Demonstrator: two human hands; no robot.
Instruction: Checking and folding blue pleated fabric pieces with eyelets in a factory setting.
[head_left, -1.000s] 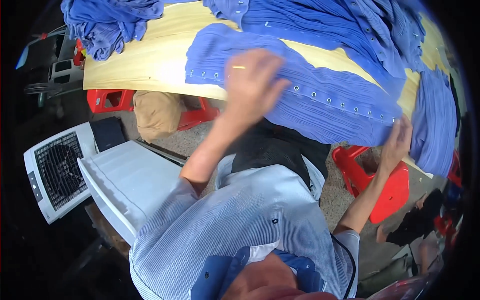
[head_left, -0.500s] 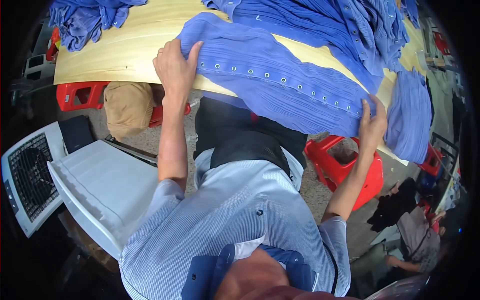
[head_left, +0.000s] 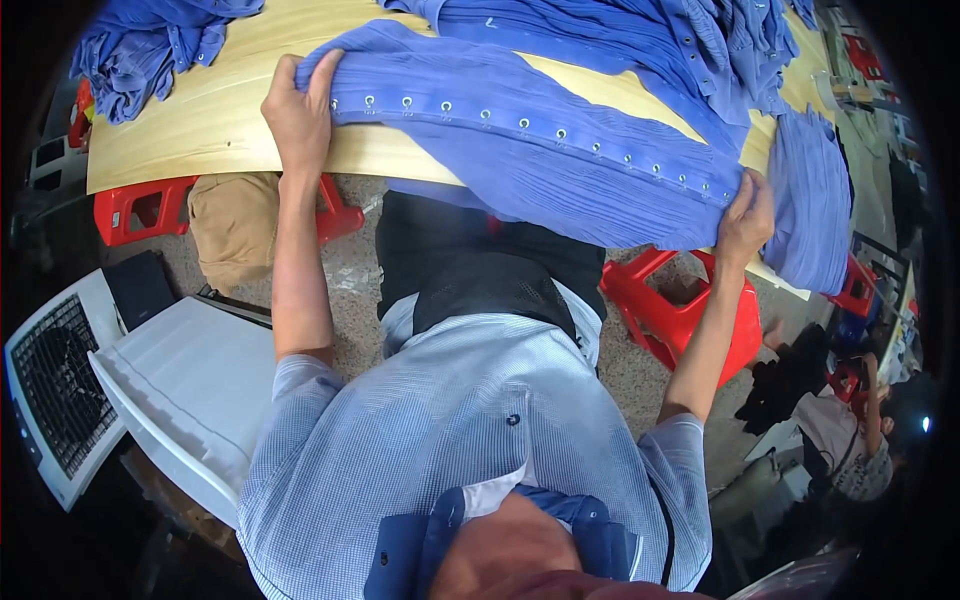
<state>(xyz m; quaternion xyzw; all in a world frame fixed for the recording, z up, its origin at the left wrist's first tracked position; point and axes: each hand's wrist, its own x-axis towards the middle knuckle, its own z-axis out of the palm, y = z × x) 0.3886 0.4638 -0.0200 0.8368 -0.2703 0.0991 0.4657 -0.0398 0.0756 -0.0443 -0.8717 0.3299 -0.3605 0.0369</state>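
A blue ribbed knit garment (head_left: 510,165) is stretched between my hands over the near edge of the pale wooden table (head_left: 190,125). Along it runs a band with a row of round metal eyelets or snaps. My left hand (head_left: 302,110) grips the band's left end, thumb on top and fingers beneath, mostly hidden. At the other end my right hand (head_left: 745,215) pinches the cloth between thumb and fingers. The lower part of the garment hangs past the table edge in front of my lap.
More blue garments (head_left: 590,50) lie heaped at the back right, and another pile (head_left: 150,55) at the far left. A blue piece (head_left: 810,200) drapes over the right edge. Red stools (head_left: 690,310) stand below; a white air cooler (head_left: 60,385) is at left. Another person (head_left: 850,430) sits lower right.
My left hand has moved left with its end of the garment, drawing the eyelet band longer and tauter. My right hand keeps its hold on the other end.
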